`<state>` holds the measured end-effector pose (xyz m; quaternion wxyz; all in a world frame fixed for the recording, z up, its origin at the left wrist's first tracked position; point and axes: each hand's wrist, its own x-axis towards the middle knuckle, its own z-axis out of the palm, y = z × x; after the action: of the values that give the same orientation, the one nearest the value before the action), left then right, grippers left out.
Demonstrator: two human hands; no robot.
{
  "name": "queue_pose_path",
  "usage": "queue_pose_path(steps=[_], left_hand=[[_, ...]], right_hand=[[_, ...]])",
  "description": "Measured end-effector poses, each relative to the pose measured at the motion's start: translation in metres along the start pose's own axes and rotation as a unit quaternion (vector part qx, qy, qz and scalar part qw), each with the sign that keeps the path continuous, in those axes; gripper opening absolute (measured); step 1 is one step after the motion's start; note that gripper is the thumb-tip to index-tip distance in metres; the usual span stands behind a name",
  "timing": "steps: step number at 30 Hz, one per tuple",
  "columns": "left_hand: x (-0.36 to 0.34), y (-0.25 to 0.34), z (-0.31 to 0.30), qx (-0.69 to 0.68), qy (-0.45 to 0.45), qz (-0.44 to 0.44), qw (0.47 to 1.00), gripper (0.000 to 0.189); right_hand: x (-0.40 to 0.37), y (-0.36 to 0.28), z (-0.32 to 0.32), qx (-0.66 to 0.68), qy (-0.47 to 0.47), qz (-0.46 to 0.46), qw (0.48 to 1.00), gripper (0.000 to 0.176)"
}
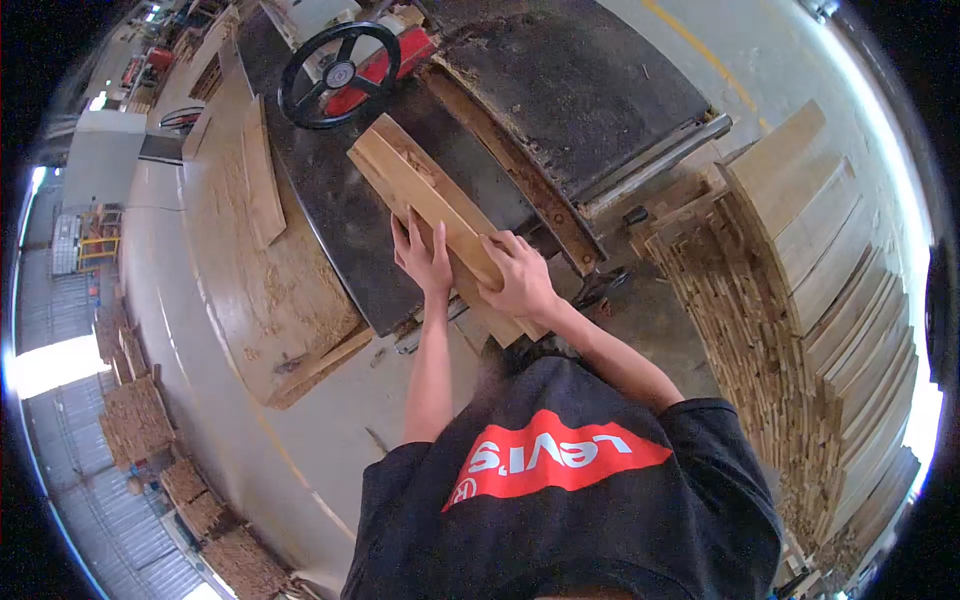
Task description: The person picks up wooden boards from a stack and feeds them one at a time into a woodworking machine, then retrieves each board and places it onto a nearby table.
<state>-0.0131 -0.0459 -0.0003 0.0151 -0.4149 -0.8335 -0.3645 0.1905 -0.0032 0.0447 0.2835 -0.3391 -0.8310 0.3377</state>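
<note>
A bundle of light wooden boards lies slantwise over the dark metal machine table, its near end reaching toward my shirt. My left hand grips the boards from the left side, with fingertips against their edge. Around the right side, close to the near end, my right hand is closed with its thumb on the wood. Parts of the boards are hidden behind both hands.
A black handwheel stands at the machine's far left, near a rusty slot across the table. Tall stacks of planks rise at right. A dusty side table with a loose board stands at left.
</note>
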Motion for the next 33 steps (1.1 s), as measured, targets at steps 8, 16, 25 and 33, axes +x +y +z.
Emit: queue_pose_path(steps=[8, 16, 25, 33], left_hand=[[-0.001, -0.006, 0.000, -0.028, 0.025, -0.009, 0.999, 0.065], [-0.003, -0.007, -0.001, -0.008, 0.059, 0.007, 0.998, 0.066], [-0.002, -0.004, -0.001, -0.017, 0.065, -0.001, 0.998, 0.065], [-0.002, -0.002, -0.005, -0.023, 0.059, -0.006, 0.998, 0.069]], right_hand=[[-0.002, 0.005, -0.053, 0.128, 0.015, 0.013, 0.992, 0.069], [0.013, 0.040, -0.085, -0.089, 0.041, -0.026, 0.995, 0.064], [0.004, 0.060, -0.077, -0.147, 0.105, -0.049, 0.982, 0.040], [-0.001, 0.054, -0.078, -0.132, 0.116, -0.013, 0.984, 0.030]])
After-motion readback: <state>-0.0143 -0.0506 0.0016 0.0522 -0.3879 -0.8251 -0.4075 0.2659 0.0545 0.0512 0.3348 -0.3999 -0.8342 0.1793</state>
